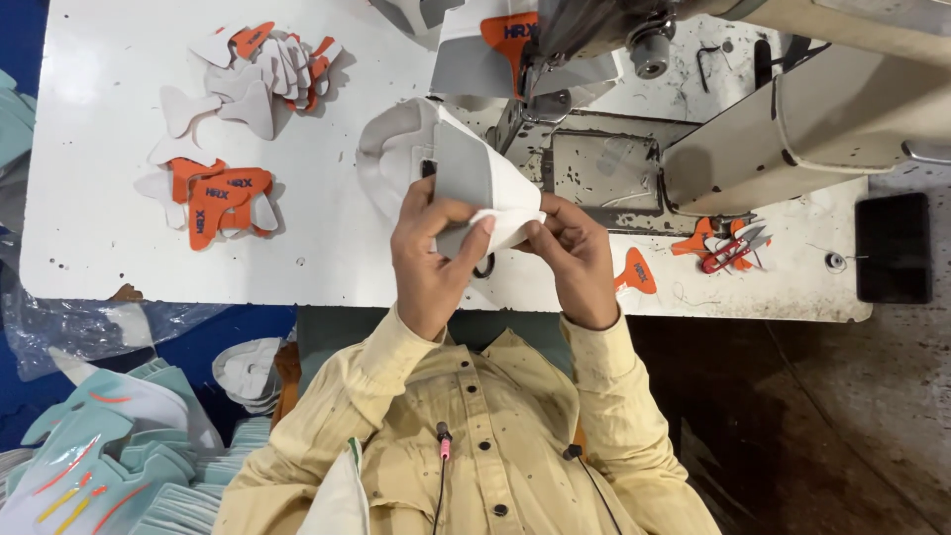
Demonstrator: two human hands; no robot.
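Between my two hands sits a white and grey shoe upper piece (466, 173), left hand (431, 263) pinched on its near edge, right hand (575, 258) clamped on the corner beside it. It's held just off the white table (327, 248), short of the sewing machine (693, 119), so I'd judge this one unstitched yet. It's folded, soft, grey panel facing me. Orange and white cut pieces (223, 198) wait in piles to my left; red snips (731, 250) lie right.
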